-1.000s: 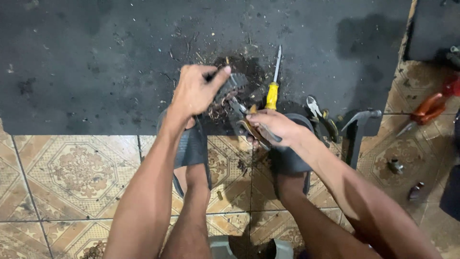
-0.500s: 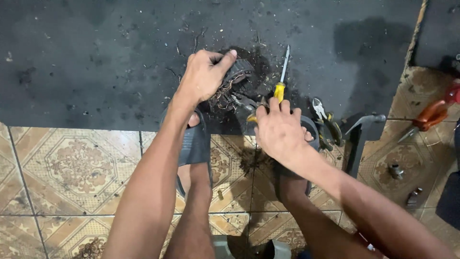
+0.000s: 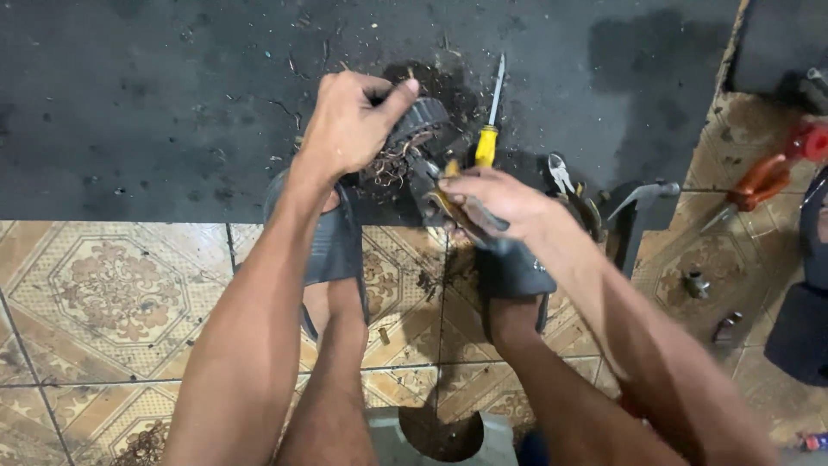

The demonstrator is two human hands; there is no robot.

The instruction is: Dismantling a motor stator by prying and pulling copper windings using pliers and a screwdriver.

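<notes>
A dark round part [image 3: 420,125], ribbed around its rim and trailing a tangle of thin copper wire [image 3: 392,164], was held above the black mat [image 3: 147,103] by the left hand [image 3: 349,125]. That hand was closed over the part from its left side, with the thumb stretched across the top edge. Just to the right and slightly nearer the body, the right hand [image 3: 496,200] was wrapped around the handles of a pair of pliers [image 3: 440,200], whose head was pointed up at the part's lower side, touching or nearly touching the wire; which could not be told. The part thus lay between the two hands, higher than the right one.

Beyond the pliers, a screwdriver with a yellow handle [image 3: 489,129] was laid on the mat, its tip directed away. A second pair of pliers [image 3: 569,185] and a grey metal piece [image 3: 642,197] were seen just right of the right wrist. Farther right, on the patterned tile floor [image 3: 112,293], a red-handled tool [image 3: 772,173] was lying. Two feet in dark sandals [image 3: 323,246] were planted below the hands, at the mat's edge.
</notes>
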